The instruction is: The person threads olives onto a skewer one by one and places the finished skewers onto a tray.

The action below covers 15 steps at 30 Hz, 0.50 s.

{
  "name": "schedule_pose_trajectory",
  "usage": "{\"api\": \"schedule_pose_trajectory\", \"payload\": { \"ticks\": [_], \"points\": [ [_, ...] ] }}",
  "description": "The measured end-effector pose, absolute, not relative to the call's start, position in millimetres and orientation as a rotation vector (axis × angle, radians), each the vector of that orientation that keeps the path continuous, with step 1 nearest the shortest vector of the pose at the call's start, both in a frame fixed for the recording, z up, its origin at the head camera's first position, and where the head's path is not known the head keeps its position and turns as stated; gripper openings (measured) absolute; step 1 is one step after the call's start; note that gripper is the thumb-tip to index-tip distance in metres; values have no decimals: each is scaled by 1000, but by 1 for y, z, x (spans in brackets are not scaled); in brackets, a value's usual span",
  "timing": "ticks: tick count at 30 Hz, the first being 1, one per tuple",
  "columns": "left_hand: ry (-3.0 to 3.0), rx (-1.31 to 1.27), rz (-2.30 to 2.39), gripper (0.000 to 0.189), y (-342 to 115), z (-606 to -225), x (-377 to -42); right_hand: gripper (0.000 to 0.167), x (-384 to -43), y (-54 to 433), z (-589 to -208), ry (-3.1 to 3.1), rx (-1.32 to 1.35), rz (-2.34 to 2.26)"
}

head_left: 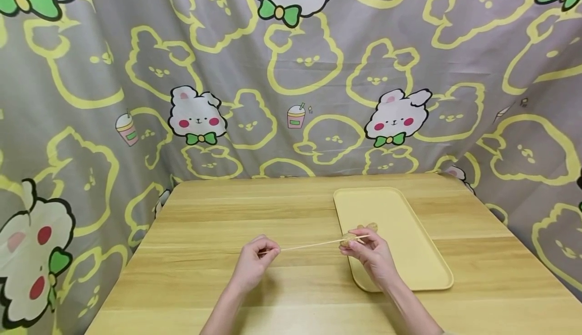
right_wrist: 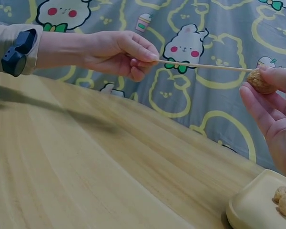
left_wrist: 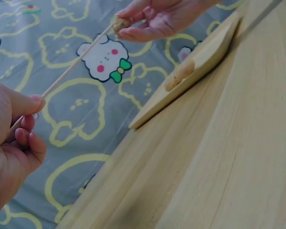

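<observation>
A thin wooden skewer stretches between the two hands, slightly raised at its right end. My left hand pinches it near the left end between thumb and curled fingers. In my right hand, thumb and fingers grip a rough brown ball that looks like a meatball. The skewer meets this ball, and in the head view its tip shows on the far side, by the fingers. Similar brown balls lie on the yellow tray, partly hidden behind the right hand in the head view.
The tray lies on the right part of a wooden table. A grey curtain with yellow outlines and cartoon rabbits hangs behind the table and along its sides. A dark device is strapped on the left wrist.
</observation>
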<state>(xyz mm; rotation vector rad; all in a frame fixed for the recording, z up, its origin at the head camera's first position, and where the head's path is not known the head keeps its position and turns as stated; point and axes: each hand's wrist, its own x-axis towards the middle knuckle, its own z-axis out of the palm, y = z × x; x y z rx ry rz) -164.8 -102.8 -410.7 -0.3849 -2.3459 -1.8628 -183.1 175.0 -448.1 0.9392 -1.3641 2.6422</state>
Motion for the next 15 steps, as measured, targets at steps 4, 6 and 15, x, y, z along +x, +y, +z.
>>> {"api": "schedule_pose_trajectory", "payload": {
  "ticks": [4,6,15],
  "points": [
    [-2329,-411,-1854,5,-105,-427,-173,32,-182,173,-446,-1386,923,2635],
    [-2309,-436,-1842,4,-104,-428,-172,32,-182,172,-445,-1397,912,2634],
    [-2290,-392,-1851,5,-98,-417,-168,33,-184,171,-444,-1423,918,2651]
  ]
}}
